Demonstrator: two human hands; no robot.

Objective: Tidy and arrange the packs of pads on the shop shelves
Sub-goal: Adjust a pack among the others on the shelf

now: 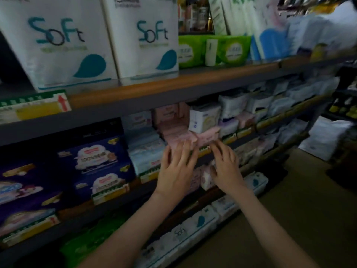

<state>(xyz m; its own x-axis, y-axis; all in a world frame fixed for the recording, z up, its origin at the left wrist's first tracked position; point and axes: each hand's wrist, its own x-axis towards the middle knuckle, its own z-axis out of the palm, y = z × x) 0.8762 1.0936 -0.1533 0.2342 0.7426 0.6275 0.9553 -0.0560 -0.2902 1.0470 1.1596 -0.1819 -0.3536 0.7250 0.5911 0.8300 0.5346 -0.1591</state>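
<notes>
Risk here: pressing soft pink plastic packs of pads (182, 137) at the near edge of the label-lined middle shelf (280, 116), left hand (177, 167) and right hand (226, 167) both flat, fingers spread, pinching nothing. Probably tipping one off by shoving unevenly.

Dim light on grey shelves (135, 105) with brown edging, tan floor (289, 206) below
</notes>
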